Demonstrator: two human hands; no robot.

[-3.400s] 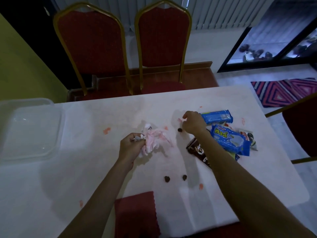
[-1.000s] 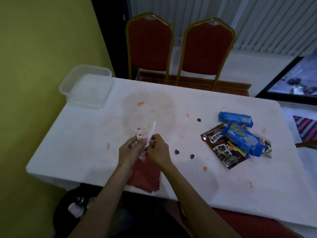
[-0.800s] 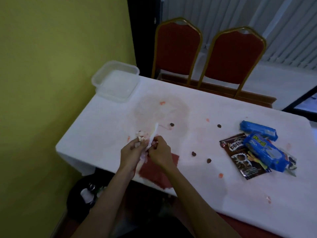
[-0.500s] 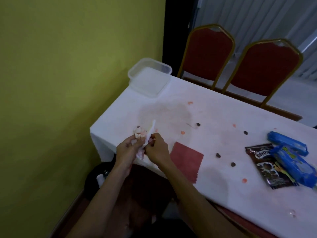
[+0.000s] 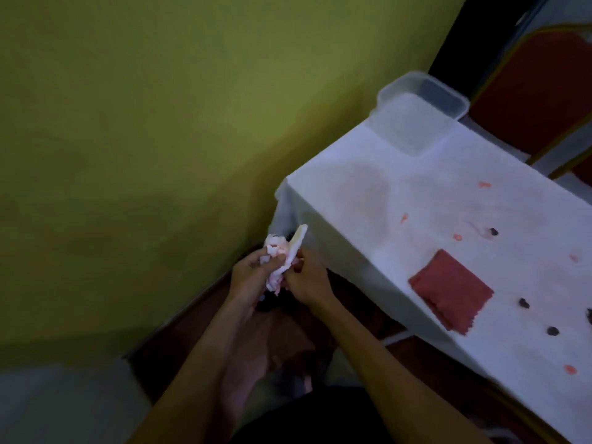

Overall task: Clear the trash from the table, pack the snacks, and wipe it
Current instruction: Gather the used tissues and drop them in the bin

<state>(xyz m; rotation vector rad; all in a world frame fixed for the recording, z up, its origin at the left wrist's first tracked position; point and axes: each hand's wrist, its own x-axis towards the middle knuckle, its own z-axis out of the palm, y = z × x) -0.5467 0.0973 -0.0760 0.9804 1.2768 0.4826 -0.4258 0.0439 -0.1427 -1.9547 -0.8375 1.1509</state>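
Both hands hold a crumpled, pink-stained white tissue wad [image 5: 278, 251] off the table's left end, near the floor by the yellow-green wall. My left hand [image 5: 253, 278] grips the wad from the left, and my right hand [image 5: 306, 278] pinches its right side. The white table [image 5: 349, 219] shows pink stains, small dark crumbs [image 5: 523, 303] and pink bits [image 5: 458, 237]. A red cloth [image 5: 450, 291] lies flat near the front edge. The snack packets are out of view.
A clear plastic container [image 5: 416, 120] stands at the table's far left corner. A red chair with a gold frame [image 5: 541, 88] is behind it. Something dark sits on the floor under my hands, mostly hidden. The wall is close on the left.
Both hands carried the tissue wad from above the table leftward past its end and downward. My view swung left, so the snack packets left the frame.
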